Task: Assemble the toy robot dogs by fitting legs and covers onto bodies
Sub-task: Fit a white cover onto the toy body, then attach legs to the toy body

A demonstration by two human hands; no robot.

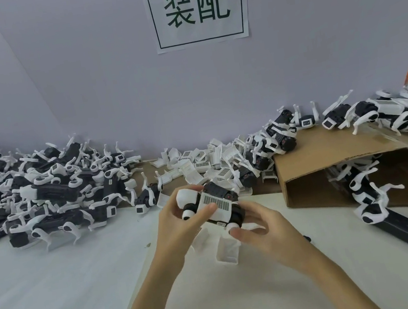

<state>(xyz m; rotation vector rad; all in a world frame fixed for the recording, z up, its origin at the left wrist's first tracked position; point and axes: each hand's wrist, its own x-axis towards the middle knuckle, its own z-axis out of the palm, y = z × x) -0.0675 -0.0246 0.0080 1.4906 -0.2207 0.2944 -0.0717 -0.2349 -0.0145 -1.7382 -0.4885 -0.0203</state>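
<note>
A black-and-white toy robot dog is held above the table at the centre, with a white cover bearing a barcode label lying across its black body. My left hand grips its left end, thumb pressed on the cover's edge. My right hand curls round its right end and underside, fingertips at the lower leg joint. Loose white covers are heaped at the back centre. One white cover lies on the table just under my hands.
A large pile of black-and-white dogs fills the back left. A cardboard box lies on its side at right, with dogs on top of it and inside. More dogs lie at the front right. A paper sign hangs on the wall.
</note>
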